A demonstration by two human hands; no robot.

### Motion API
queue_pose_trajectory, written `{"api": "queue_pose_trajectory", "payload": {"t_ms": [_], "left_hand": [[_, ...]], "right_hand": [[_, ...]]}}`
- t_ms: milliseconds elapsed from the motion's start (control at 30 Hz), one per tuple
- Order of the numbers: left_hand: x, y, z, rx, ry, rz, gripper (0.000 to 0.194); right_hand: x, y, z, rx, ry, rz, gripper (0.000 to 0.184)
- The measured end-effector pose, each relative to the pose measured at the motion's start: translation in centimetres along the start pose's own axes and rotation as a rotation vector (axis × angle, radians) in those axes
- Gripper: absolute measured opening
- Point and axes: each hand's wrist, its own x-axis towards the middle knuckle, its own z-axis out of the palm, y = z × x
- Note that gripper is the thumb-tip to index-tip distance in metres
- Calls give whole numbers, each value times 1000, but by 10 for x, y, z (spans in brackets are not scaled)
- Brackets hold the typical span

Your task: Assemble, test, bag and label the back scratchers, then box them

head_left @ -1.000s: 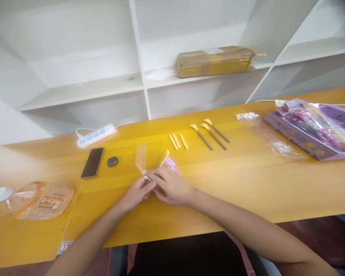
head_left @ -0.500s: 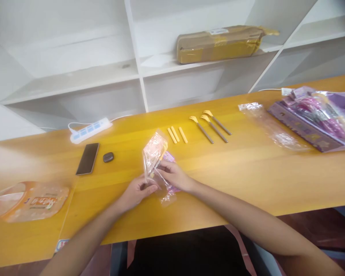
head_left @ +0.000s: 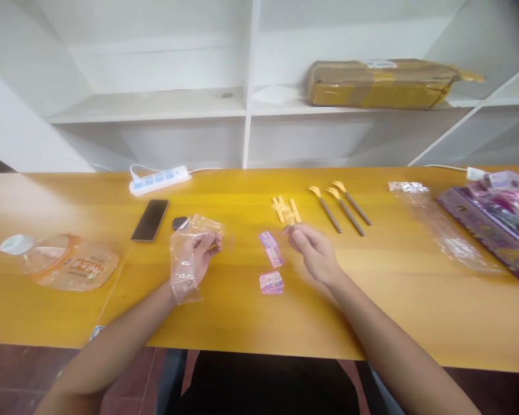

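My left hand (head_left: 203,251) is closed on a crinkled clear plastic bag (head_left: 184,271), which drapes over the fingers and wrist. My right hand (head_left: 313,248) is over the middle of the table, its thumb and fingers pinched together. Whatever they hold, if anything, is too blurred to make out. Just beyond the fingertips lie short yellow sticks (head_left: 279,209), with smeared yellow shapes among them. Three back scratchers (head_left: 346,210) with yellow hand-shaped heads and grey shafts rest to the right. Between my hands are small pink-purple cards (head_left: 271,281), in two groups.
A phone (head_left: 150,220), a small black case (head_left: 179,222) and a white power strip (head_left: 160,180) lie at the left. Nearer is an orange-labelled bottle (head_left: 69,262). At the right, clear packaging (head_left: 447,230) lies beside a purple box (head_left: 480,230) of wrapped items. A taped carton (head_left: 380,86) sits on the shelf.
My hands have moved apart; the left keeps the bag, while the right has left it and gone right. The yellow-ended item no longer shows in the bag. Pink cards now lie uncovered. The view has shifted.
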Motion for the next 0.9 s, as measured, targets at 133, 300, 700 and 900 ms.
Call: {"api": "queue_pose_trajectory", "payload": {"t_ms": [133, 300, 700, 900], "left_hand": [[-1, 3, -2, 76, -5, 26, 32], [-2, 3, 0, 173, 45, 50, 36], [1, 2, -3, 177, -34, 1, 34], [-2, 4, 1, 194, -57, -22, 32]], "right_hand": [[-10, -5, 13, -319, -252, -209, 32], [-15, -1, 25, -603, -323, -425, 26], [-19, 10, 32, -774, -135, -402, 24], [-19, 12, 31, -779, -120, -413, 27]]}}
